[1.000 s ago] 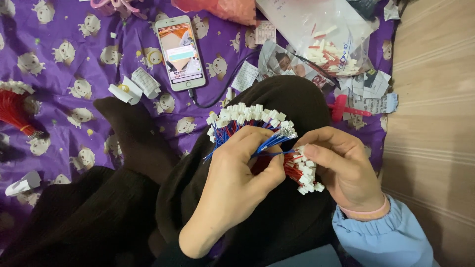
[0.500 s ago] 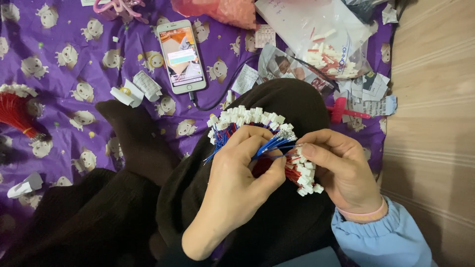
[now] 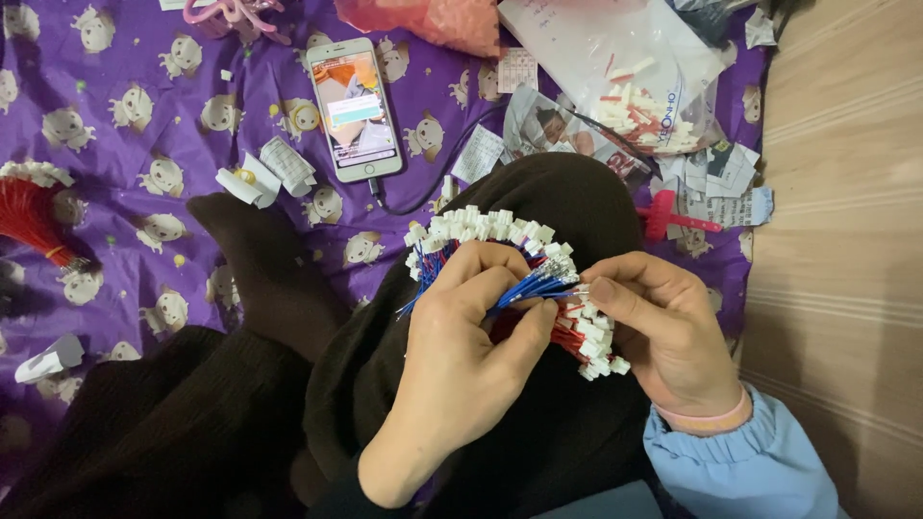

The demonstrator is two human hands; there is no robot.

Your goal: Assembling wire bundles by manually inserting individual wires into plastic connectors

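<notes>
My left hand grips a fanned bundle of blue wires whose white plastic connectors arc above my fingers. My right hand pinches the bare wire tips of that bundle between thumb and forefinger and also holds a clump of red wires with white connectors against its palm. Both hands rest over my raised knee in dark trousers.
A purple patterned cloth covers the floor. On it lie a lit phone with a cable, a clear bag of white and red connectors, paper scraps, a red tool and a red wire bundle. Wooden floor lies right.
The hands stay in nearly the same place; my right fingers have shifted slightly along the blue wire tips.
</notes>
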